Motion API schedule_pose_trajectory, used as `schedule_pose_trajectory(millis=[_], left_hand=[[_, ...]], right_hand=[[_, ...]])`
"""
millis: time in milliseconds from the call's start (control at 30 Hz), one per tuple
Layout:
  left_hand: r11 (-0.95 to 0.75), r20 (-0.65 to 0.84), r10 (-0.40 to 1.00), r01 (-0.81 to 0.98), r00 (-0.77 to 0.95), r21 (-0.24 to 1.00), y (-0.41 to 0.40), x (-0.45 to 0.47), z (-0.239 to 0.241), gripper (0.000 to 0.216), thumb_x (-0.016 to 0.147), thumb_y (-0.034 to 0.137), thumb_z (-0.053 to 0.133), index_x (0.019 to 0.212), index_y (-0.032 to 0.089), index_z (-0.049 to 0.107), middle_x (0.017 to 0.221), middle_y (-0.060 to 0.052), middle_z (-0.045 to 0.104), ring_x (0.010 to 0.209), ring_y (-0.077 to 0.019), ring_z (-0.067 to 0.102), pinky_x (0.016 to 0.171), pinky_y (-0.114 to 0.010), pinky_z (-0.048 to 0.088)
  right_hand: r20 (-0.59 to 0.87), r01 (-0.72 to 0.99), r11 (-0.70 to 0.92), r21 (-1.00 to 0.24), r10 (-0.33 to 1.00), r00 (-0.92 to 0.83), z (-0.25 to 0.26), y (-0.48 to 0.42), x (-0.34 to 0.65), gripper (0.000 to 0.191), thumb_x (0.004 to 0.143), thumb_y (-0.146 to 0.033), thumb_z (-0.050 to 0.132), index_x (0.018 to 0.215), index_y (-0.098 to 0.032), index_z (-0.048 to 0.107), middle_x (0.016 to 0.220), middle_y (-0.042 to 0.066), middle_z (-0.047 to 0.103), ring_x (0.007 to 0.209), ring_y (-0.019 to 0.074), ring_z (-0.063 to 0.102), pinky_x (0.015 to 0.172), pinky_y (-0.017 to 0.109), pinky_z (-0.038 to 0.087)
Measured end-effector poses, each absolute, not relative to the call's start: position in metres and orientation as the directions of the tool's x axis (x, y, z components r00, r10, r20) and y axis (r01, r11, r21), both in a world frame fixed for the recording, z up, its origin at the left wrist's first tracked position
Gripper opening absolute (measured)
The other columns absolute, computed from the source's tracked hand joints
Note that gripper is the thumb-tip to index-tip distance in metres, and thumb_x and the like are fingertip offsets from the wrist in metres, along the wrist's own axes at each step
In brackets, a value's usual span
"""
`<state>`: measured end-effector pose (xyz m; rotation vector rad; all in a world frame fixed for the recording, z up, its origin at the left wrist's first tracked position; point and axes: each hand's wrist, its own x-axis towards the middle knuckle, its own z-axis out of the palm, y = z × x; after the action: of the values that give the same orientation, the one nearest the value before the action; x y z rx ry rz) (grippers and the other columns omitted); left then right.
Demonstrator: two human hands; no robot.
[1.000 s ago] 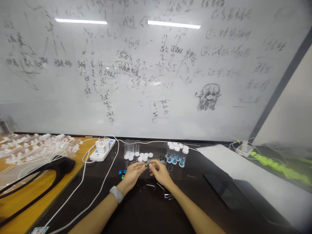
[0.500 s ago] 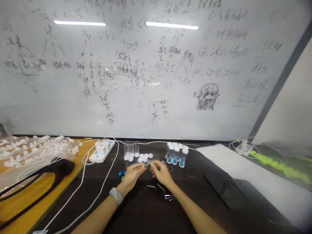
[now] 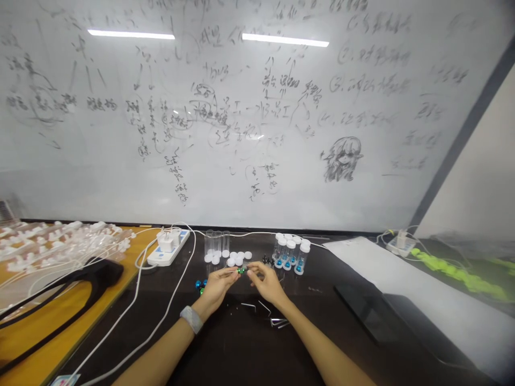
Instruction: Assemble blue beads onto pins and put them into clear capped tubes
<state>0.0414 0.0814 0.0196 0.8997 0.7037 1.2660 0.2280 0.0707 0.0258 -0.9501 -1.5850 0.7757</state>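
Observation:
My left hand [image 3: 216, 288], with a light band at the wrist, pinches a small shiny green metal part [image 3: 241, 271] between its fingertips. My right hand [image 3: 267, 283] has thumb and fingers brought together at the other end of that part; whatever is between them is too small to name. Beside my left hand lie small metallic blue balls [image 3: 198, 284] and a green one [image 3: 202, 292]. Below the hands are bent hex keys [image 3: 248, 306] and tiny bits. Dark small parts [image 3: 268, 261] sit just beyond my right hand.
Capped clear tubes [image 3: 290, 254] with blue pieces stand behind on the right. Empty clear tubes [image 3: 217, 244] and loose white caps [image 3: 240, 256] are at the back. A power strip [image 3: 169, 247] with white cables lies left; a black flat device [image 3: 362, 313] lies right.
The green part has turned slightly between my fingertips, showing more of its rounded side. Both hands stay in nearly the same place, and the view has shifted a little.

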Motion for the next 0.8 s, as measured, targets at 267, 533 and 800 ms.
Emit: schedule_pose_trajectory(millis=[267, 533, 800], left_hand=[[0.058, 0.041, 0.981, -0.492, 0.188, 0.869, 0.0809, 0.0415, 0.0215, 0.034, 0.058, 0.021, 0.092, 0.087, 0.010, 0.078, 0.091, -0.012, 0.078, 0.087, -0.0209, 0.072, 0.098, -0.036, 0.050], [0.055, 0.044, 0.980, -0.479, 0.194, 0.876, 0.0801, 0.0414, 0.0226, 0.035, 0.058, 0.022, 0.092, 0.088, 0.010, 0.078, 0.092, -0.012, 0.078, 0.087, -0.0203, 0.071, 0.096, -0.035, 0.050], [0.066, 0.030, 0.982, -0.485, 0.188, 0.872, 0.0799, 0.0416, 0.0229, 0.035, 0.057, 0.023, 0.092, 0.087, 0.010, 0.078, 0.091, -0.012, 0.078, 0.088, -0.0209, 0.071, 0.096, -0.035, 0.051]], right_hand=[[0.475, 0.218, 0.492, -0.843, 0.871, -0.128, 0.0274, 0.0687, 0.2299, 0.035, 0.085, -0.048, 0.063, 0.106, -0.020, 0.065, 0.084, 0.004, 0.067, 0.073, 0.0190, 0.065, 0.051, 0.025, 0.056], [0.464, 0.249, 0.492, -0.834, 0.870, -0.165, 0.0261, 0.0697, 0.2327, 0.033, 0.090, -0.047, 0.057, 0.107, -0.019, 0.064, 0.083, 0.004, 0.066, 0.073, 0.0183, 0.065, 0.051, 0.024, 0.056], [0.453, 0.295, 0.484, -0.823, 0.875, -0.172, 0.0235, 0.0716, 0.2332, 0.033, 0.093, -0.047, 0.051, 0.090, -0.018, 0.067, 0.075, 0.004, 0.066, 0.065, 0.0179, 0.064, 0.052, 0.027, 0.055]])
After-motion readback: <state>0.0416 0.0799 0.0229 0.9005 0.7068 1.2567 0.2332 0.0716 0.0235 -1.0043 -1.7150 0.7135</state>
